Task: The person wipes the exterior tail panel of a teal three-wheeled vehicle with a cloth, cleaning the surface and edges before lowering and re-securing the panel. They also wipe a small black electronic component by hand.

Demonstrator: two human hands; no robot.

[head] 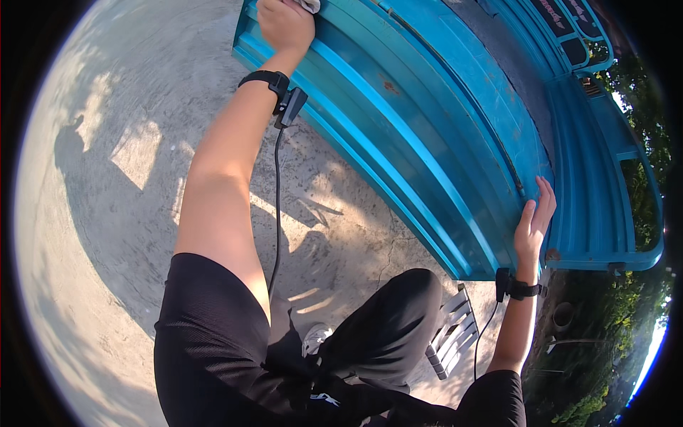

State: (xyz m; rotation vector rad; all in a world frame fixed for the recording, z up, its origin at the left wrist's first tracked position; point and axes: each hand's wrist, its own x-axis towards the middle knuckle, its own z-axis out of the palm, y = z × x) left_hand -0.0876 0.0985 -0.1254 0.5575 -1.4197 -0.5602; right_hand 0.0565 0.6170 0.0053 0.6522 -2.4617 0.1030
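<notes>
My left hand (286,26) is closed around a greyish-white cloth (308,5) at the top of the view, against a ribbed blue metal panel (395,128). The cloth is mostly hidden by the hand and the picture's edge. The panel slants down over the ground from a blue cargo bed and has a rust spot near its middle. My right hand (535,219) lies with extended fingers at the panel's far right end, by the bed's edge. It holds nothing. Both wrists wear black straps with a small cabled device.
A small slatted stool (456,333) stands on the concrete ground (213,133) under the panel's right end, beside my bent knee (411,299). The bed's blue side wall (592,171) with a tubular rail rises at the right. Trees (603,341) stand beyond. Dark cables hang from both wrists.
</notes>
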